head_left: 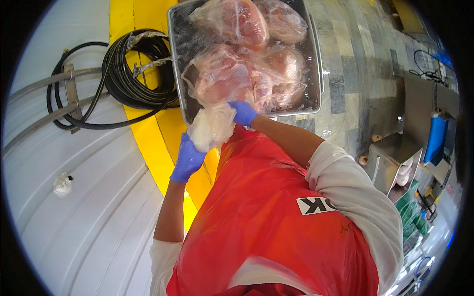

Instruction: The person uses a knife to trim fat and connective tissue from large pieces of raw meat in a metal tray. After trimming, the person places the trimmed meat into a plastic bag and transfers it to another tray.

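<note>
Between my two blue-gloved hands is a bunched clear plastic bag, held near the front edge of a metal tub. My left hand is closed on the bag's lower left side. On its upper right side my right hand grips it, close to the tub's rim. Inside the tub, large pieces of raw meat wrapped in clear plastic lie in water. Another wrapped piece of meat rests at the back. What the bag contains, if anything, I cannot make out.
A coiled black hose hangs on the left beside metal pipes and a white ribbed wall. Yellow panels run beside the tub. To the right stand a metal bin and a blue object above a tiled floor.
</note>
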Demonstrator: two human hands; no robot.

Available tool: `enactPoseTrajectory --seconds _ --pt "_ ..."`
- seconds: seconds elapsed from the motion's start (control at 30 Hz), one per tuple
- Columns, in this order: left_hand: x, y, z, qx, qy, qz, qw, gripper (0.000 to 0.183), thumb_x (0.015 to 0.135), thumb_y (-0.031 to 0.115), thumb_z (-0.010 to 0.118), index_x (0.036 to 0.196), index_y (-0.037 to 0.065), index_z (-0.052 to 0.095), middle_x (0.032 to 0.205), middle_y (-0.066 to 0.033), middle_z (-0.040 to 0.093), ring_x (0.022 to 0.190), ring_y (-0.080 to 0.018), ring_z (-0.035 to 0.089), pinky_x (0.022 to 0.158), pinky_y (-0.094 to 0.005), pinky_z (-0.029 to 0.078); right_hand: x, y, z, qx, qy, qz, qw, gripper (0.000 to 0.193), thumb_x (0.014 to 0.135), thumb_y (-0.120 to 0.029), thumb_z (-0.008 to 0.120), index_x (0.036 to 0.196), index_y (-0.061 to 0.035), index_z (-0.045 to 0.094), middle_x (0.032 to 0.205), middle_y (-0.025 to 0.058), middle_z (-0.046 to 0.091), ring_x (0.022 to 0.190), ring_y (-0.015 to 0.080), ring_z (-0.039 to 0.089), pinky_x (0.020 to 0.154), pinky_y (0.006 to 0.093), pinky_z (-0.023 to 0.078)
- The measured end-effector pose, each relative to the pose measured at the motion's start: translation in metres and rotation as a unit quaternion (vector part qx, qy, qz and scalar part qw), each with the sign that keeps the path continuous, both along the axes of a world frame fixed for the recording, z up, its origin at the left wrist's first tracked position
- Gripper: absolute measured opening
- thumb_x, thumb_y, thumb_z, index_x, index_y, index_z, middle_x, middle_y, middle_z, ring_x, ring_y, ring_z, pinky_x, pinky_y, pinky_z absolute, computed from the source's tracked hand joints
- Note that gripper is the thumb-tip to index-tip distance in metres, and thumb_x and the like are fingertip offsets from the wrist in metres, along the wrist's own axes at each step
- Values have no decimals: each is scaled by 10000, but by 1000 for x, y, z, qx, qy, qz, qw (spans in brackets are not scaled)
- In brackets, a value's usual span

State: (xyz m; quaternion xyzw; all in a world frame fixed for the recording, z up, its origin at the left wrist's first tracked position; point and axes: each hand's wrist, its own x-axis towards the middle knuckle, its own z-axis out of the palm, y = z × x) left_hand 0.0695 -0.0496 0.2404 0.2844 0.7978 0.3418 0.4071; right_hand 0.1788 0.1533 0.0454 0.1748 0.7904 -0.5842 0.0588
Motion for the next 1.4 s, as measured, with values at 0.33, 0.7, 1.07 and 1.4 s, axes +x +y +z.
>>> enactPoseTrajectory --seconds 0.33,0.7,1.07,1.4 --pt "33 65 -82 59 323 -180 927 787 876 214 730 1542 13 361 1566 -177 401 1456 -379 362 1196 -453 312 32 19 117 77 94 -100 988 342 723 -184 719 1042 -63 719 933 219 721 888 435 688 786 500 561" --pt "30 60 23 220 -3 119 968 437 842 73 782 1252 35 638 1195 -88 670 1034 -196 643 873 -348 531 -9 52 271 -27 251 -82 964 268 745 -176 696 989 -63 703 924 198 717 872 418 691 759 446 563" --pt "42 -37 105 284 -107 314 900 393 787 32 692 1177 27 643 1106 -52 661 1009 -175 633 884 -322 519 54 38 150 34 144 156 977 803 783 -526 799 1421 -104 555 1232 206 688 1179 380 640 1002 442 507" --pt "48 -51 105 95 -74 226 967 313 871 76 711 1174 21 656 1080 -69 681 992 -163 642 864 -325 526 80 37 29 209 -132 218 944 659 906 -435 657 1501 -208 491 1216 180 710 1085 393 688 941 487 535"
